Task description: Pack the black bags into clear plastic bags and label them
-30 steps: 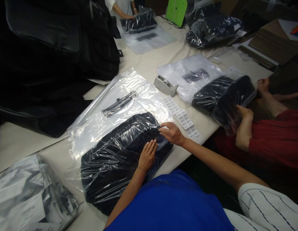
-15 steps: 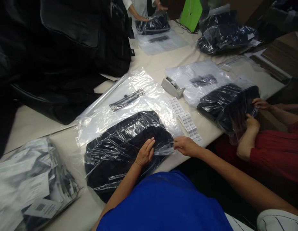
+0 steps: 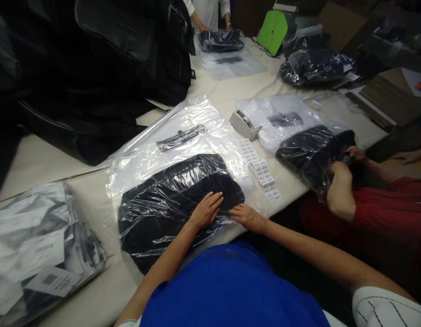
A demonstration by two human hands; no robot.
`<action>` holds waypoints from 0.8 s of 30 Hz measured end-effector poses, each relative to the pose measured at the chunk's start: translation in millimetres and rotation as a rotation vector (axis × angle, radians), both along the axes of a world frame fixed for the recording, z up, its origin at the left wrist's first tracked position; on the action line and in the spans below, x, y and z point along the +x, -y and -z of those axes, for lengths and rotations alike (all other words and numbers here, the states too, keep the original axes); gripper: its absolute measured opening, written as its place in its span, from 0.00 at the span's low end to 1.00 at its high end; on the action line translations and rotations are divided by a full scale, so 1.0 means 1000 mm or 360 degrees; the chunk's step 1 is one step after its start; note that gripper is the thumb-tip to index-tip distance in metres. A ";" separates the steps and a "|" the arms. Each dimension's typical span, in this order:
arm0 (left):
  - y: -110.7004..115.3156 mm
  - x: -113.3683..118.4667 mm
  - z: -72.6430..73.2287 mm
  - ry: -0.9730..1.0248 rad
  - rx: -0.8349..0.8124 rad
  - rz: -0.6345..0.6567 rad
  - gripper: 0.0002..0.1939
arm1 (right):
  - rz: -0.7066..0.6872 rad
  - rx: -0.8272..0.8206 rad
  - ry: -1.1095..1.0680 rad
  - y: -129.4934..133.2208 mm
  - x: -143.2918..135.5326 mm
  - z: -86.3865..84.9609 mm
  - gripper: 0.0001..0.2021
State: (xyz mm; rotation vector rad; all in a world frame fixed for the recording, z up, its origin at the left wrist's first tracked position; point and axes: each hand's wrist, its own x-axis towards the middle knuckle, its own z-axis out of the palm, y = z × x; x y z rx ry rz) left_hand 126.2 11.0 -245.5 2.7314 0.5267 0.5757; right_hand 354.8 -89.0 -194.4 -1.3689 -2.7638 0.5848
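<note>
A dark bag (image 3: 163, 218) lies inside a clear plastic bag (image 3: 217, 231) at the table's front edge, directly before me. My left hand (image 3: 207, 210) rests on top of it with the fingers stretched out over the plastic. At the right end, my right hand (image 3: 248, 218) has its bent fingers closed on the edge of the plastic bag; the thumb is hidden. Just behind the dark bag, flat clear plastic bags (image 3: 132, 165) are spread out, with a dark printed strip (image 3: 181, 137) on them.
Label sheets (image 3: 261, 170) and a tape dispenser (image 3: 245, 125) sit to the right. Large black bags (image 3: 129, 59) are piled at back left. A plastic sack of tags (image 3: 43, 245) stands at left. A co-worker in red (image 3: 370, 209) handles another wrapped bag (image 3: 309, 150); another person (image 3: 210, 13) works opposite.
My right hand has moved left along the plastic, closer to my left hand. The left hand stays on the dark bag, nearly in place. The view has shifted slightly.
</note>
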 end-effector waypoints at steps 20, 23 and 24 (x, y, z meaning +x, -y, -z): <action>0.005 0.005 0.005 -0.0323 0.0154 0.0093 0.31 | 0.0538 0.0609 -0.0280 -0.126 -0.062 -0.068 0.17; 0.003 0.000 0.003 -0.0351 0.0169 0.0132 0.31 | 0.0657 0.0615 -0.0023 -0.166 -0.077 -0.031 0.21; 0.002 -0.005 0.001 -0.0366 0.0186 0.0119 0.31 | 0.0689 0.0608 0.0034 -0.174 -0.077 -0.017 0.23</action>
